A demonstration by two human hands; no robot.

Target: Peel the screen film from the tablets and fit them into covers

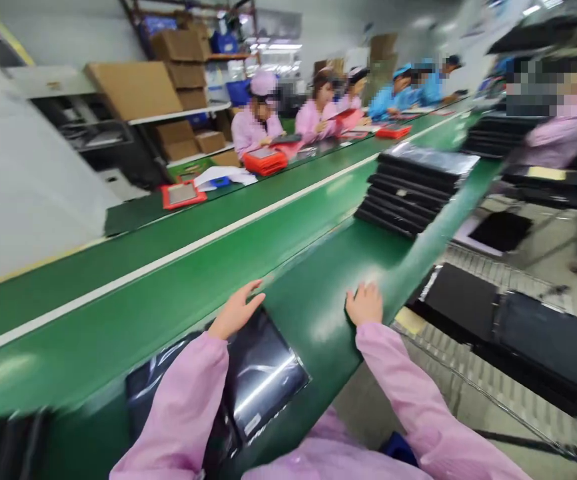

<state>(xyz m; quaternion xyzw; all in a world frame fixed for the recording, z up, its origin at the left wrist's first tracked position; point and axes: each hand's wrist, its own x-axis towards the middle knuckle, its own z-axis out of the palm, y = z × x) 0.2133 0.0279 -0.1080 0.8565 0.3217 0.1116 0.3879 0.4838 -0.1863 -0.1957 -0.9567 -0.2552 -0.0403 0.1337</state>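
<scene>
My left hand is held over the far edge of a glossy black flat panel in clear film, thumb and fingers apart, with nothing visible in it. Beneath my left forearm, more dark film-covered sheet shows; the sleeve hides part of it. My right hand rests on the green work surface, right of the panel, its fingers loosely bent and slightly apart. No object shows in that hand. Further along the same surface stands a stack of black flat cases, with clear film on top.
A green conveyor belt runs along the far side. To my right, a wire rack bears black cases. Dark items lie at lower left. Co-workers sit across the belt; another person is at right.
</scene>
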